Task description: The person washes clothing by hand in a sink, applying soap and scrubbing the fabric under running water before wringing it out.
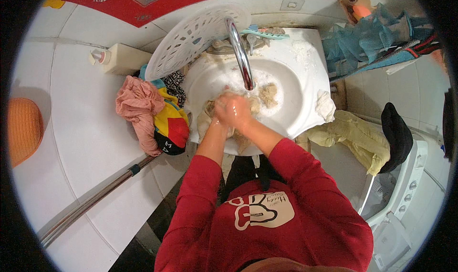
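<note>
Both my hands are pressed together over a white washbasin (291, 86), just left of the chrome faucet spout (240, 53). My left hand (220, 105) is mostly covered by my right hand (236, 111); both look wet and blurred. Beige wet cloth (205, 120) lies under and beside them, partly over the basin's front rim. Whether the fingers grip it cannot be seen. A separate crumpled beige cloth (268, 95) sits among suds in the bowl, right of the spout.
A white perforated plastic basket (200, 35) leans behind the basin. Pink cloth (137, 98) and colourful fabric (171, 125) are heaped at left, near a pump bottle (125, 59). A white crumpled cloth (325, 105) rests on the right rim. Yellow gloves (354, 136) lie on a washing machine (411, 186).
</note>
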The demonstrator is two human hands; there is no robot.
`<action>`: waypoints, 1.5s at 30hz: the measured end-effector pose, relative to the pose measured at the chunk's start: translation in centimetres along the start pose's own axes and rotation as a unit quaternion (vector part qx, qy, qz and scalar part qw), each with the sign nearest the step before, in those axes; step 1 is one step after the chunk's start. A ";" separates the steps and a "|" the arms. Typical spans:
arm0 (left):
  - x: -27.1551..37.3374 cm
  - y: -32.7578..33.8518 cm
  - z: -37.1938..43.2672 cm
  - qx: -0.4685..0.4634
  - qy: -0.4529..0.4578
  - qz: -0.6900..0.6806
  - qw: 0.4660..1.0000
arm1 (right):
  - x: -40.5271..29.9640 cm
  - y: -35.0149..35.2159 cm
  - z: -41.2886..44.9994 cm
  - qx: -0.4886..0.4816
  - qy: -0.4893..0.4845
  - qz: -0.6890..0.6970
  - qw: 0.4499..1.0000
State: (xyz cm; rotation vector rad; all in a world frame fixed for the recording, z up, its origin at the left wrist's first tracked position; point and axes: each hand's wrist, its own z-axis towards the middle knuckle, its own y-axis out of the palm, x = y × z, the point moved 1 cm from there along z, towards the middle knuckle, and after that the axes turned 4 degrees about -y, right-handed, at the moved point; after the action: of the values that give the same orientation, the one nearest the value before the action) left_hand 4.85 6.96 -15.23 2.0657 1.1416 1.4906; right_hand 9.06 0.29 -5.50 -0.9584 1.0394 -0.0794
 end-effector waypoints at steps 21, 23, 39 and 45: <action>-0.8 -1.1 7.4 0.164 -0.034 0.579 0.798 | 16.0 1.0 1.5 -0.310 0.153 -0.172 0.922; -0.2 -2.2 6.5 0.216 -0.060 0.400 0.889 | 15.1 0.9 1.4 -0.225 0.134 -0.135 0.956; -0.1 3.2 1.8 0.031 -0.074 0.005 0.997 | 4.8 -3.1 0.2 0.003 0.156 0.055 0.986; 0.6 5.2 1.5 0.059 -0.200 0.222 0.953 | 12.5 -4.1 1.2 -0.032 0.225 -0.093 0.969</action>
State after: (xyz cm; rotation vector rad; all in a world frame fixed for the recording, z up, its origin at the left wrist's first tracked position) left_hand 8.34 4.52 -11.88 2.6767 0.6496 1.1040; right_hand 18.19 -7.37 -11.07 -1.1243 1.3697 -0.4388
